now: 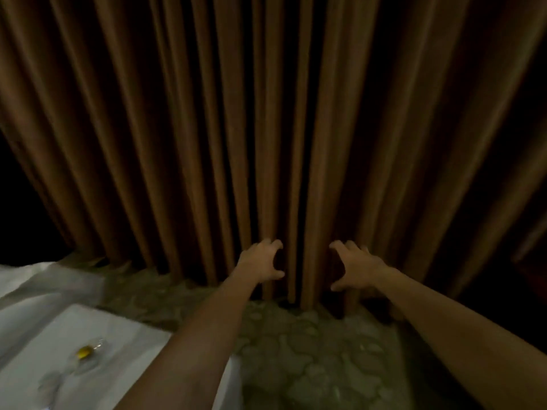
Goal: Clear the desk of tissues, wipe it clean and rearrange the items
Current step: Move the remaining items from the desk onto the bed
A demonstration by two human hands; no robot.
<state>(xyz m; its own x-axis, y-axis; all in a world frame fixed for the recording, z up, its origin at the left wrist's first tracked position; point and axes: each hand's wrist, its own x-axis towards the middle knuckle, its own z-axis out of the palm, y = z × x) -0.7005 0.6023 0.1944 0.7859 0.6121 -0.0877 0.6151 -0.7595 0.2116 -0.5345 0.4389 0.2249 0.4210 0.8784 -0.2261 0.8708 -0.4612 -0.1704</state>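
Note:
A brown pleated curtain [266,113] hangs closed in front of me and fills most of the head view. My left hand [260,260] and my right hand [353,266] reach out side by side at the curtain's lower middle. Their fingers are spread and loosely bent, at or just short of the folds, with one pleat between them. Neither hand holds anything. No desk or tissues are in view.
A white cloth-covered surface [44,344] lies at the lower left, with a small yellow object [85,352] on it. A patterned carpet [310,350] covers the floor below the curtain. The room is dim, and both side edges are dark.

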